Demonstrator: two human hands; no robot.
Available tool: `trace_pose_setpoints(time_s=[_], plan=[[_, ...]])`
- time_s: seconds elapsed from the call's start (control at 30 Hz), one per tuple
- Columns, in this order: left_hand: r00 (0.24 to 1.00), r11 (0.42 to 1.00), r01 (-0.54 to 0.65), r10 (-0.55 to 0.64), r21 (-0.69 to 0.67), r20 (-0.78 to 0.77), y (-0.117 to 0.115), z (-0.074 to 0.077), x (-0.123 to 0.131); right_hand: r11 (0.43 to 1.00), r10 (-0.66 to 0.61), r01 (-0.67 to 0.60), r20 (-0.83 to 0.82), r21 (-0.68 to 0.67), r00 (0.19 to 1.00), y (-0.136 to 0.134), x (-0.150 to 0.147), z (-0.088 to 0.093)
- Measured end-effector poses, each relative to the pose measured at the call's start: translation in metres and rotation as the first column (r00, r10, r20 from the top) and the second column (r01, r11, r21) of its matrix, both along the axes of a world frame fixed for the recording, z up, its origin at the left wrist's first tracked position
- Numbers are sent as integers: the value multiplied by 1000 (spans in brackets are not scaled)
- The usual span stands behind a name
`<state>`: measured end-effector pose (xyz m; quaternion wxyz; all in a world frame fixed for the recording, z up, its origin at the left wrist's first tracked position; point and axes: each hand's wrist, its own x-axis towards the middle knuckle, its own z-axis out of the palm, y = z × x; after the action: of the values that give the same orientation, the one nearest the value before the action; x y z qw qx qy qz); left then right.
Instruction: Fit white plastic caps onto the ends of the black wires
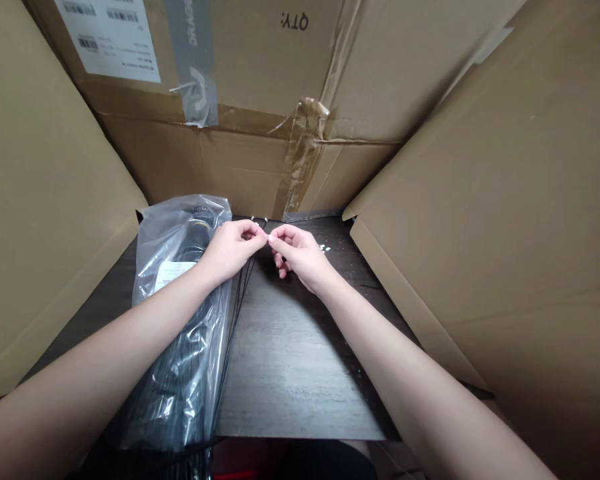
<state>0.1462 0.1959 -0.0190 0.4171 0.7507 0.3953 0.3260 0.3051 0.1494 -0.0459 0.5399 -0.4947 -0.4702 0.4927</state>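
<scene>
My left hand (233,249) and my right hand (300,253) meet fingertip to fingertip over the dark table. Both are pinched closed, and whatever lies between the fingertips is too small to make out. Thin black cables (239,293) with small white ends run down the table just under my left hand. A clear plastic bag (180,387) holding black cables lies beneath my left forearm, with a white label (171,272) on it. Behind my right hand lie a few tiny white pieces (325,249).
A large cardboard box (260,67) with grey and brown tape stands at the back. Cardboard panels close in the left side (45,167) and the right side (505,220). The dark table (300,373) ends at a front edge near my body.
</scene>
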Motion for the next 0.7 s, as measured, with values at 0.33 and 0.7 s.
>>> trace_pose_setpoints(time_s=[0.33, 0.7], plan=[[1000, 1000, 3, -3, 4, 28, 2, -2, 0, 1000, -13, 13, -15, -1, 1000, 1, 1, -2], [1000, 1000, -1, 1, 6, 10, 1, -2, 0, 999, -48, 48, -63, 3, 997, 1, 1, 0]])
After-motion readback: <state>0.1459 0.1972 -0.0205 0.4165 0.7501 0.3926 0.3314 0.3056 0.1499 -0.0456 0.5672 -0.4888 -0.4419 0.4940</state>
